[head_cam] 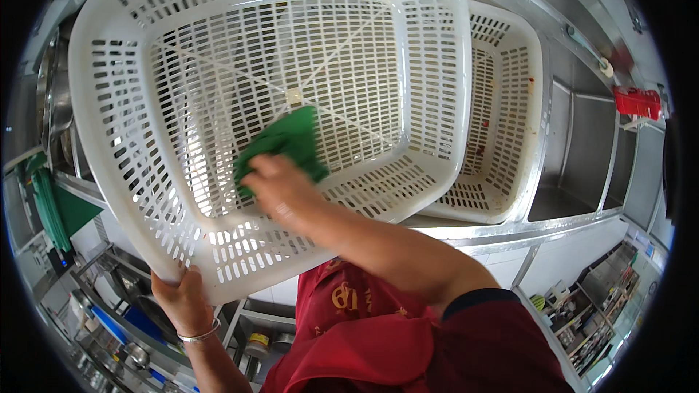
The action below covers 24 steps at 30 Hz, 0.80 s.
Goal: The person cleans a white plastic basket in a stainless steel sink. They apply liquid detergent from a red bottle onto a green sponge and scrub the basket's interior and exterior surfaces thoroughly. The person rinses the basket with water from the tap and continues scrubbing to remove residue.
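Note:
A large white perforated plastic basket (437,82) is tilted with its inside facing me. My left hand (183,297), with a metal bangle at the wrist, grips the basket's rim at the lower left corner, thumb over the edge. Inside the basket, my right hand (281,185) holds a green cloth (297,136) against the slotted bottom. That hand is slightly blurred. Behind, to the right, lies a second white perforated basket (505,120), with small red and brown bits on its walls.
A stainless steel sink (568,153) adjoins the second basket on the right. A red object (637,102) is near the right rim. Green cloths (52,207) hang at the left. Below are metal shelves (273,319) with containers and cookware.

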Each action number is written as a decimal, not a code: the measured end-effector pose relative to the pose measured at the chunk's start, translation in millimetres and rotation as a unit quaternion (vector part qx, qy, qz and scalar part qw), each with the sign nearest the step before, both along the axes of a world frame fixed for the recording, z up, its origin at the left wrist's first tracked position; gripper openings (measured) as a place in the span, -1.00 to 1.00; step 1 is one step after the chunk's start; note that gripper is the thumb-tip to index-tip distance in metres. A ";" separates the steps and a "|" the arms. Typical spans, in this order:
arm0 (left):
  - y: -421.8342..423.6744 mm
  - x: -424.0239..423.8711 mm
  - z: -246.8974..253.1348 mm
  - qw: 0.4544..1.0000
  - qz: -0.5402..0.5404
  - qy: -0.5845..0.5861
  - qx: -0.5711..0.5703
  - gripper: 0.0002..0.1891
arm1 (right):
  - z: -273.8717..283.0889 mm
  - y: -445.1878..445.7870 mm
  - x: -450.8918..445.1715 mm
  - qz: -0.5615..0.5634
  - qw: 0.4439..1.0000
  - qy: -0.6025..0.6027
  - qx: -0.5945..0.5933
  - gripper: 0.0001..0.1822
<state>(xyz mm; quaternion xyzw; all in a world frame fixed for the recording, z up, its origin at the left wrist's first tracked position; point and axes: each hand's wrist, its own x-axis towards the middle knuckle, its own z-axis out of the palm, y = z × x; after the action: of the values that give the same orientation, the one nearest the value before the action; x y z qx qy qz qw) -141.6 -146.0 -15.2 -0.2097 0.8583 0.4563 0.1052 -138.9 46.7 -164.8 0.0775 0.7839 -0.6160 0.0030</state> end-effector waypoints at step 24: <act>-0.6 3.3 4.2 0.996 0.007 0.093 -0.006 -0.57 | -92.8 157.7 37.4 -0.087 0.950 -0.163 0.251 -0.70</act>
<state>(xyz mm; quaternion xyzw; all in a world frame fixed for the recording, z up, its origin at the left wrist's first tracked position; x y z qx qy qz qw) -138.3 -146.5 -11.0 -0.1733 0.8658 0.4690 0.0204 -101.4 204.4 -257.6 0.2435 0.8920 -0.3765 0.0575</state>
